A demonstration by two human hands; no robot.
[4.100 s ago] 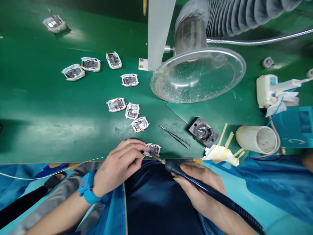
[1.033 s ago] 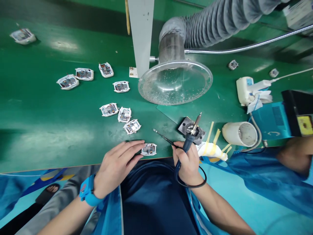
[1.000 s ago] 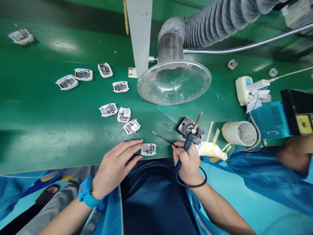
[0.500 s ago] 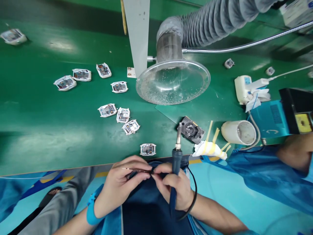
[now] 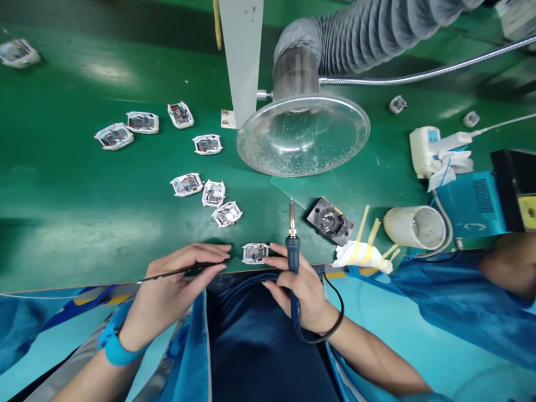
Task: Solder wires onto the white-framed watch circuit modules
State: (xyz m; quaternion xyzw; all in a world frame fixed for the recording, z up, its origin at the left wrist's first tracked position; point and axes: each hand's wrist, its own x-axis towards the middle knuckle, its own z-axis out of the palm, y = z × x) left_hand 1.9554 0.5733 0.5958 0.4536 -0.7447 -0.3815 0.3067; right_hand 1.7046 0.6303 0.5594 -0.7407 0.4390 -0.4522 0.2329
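Observation:
A small white-framed circuit module lies at the near edge of the green bench. My left hand pinches a pair of thin tweezers, their tips pointing at the module's left side. My right hand grips a dark soldering iron held upright, tip up, while its index finger touches the module's right edge. The iron's cable loops round my right wrist.
Several more modules lie scattered to the left and back. A clear fume hood on a grey hose hangs behind. A black iron stand, white rag, white cup and blue station sit right. Another person's arm is at far right.
My right hand picked the tweezers off the bench and passed them to my left hand. Both hands have returned to the module, with the iron now pointing up.

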